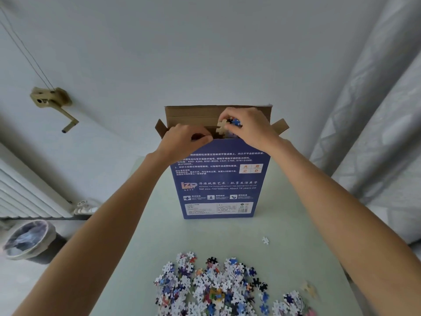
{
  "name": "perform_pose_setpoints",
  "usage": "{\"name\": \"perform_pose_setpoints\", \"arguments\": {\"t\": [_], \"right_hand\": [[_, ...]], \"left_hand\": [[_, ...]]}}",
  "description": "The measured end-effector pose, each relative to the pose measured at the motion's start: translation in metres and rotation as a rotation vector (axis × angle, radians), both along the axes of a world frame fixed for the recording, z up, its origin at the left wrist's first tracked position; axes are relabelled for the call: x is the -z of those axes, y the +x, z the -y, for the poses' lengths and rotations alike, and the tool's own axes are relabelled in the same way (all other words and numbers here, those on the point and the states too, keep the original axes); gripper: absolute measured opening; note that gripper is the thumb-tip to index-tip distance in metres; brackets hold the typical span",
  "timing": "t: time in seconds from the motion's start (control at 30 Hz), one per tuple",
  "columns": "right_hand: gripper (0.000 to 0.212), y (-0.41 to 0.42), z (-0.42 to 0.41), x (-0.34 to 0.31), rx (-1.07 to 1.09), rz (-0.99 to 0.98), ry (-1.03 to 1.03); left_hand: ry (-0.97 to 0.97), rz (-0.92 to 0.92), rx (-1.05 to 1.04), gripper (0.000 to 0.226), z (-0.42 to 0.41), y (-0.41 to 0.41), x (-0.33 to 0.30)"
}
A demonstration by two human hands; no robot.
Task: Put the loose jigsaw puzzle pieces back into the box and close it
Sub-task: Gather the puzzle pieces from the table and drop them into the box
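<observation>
On the blue back of your puzzle box (218, 179) you can make out the "LZP" logo, "Net size 700*500mm About 14 years old", codes "A001-A260, B261-B520, C521-C760, D761-D1000", plus an A/B/C/D grid.

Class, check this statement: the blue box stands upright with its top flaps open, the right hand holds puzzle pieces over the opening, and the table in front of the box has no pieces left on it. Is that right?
Not quite. The head view shows a large pile of pieces lying on the table in front of the box. The rest holds: the box stands upright, flaps open, and the right hand holds pieces over the opening.
</observation>
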State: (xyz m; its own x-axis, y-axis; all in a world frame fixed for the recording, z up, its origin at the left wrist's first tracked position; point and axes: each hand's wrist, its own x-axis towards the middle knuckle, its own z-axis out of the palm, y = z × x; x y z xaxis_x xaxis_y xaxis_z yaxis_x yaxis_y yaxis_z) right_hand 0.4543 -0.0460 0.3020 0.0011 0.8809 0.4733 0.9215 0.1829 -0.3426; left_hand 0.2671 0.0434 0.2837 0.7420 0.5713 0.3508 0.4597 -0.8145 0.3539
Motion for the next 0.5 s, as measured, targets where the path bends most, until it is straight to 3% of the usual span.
{"name": "perform_pose_setpoints", "arguments": {"t": [0.27,0.5], "right_hand": [[0.028,-0.007,-0.008,0.004,0.055,0.106,-0.161],[0.023,-0.013,0.013,0.021,0.119,0.062,0.129]], "left_hand": [[0.099,0.07,-0.007,0.021,0.008,-0.006,0.002],[0.292,0.145,-0.047,0.02,0.013,-0.006,0.01]]}}
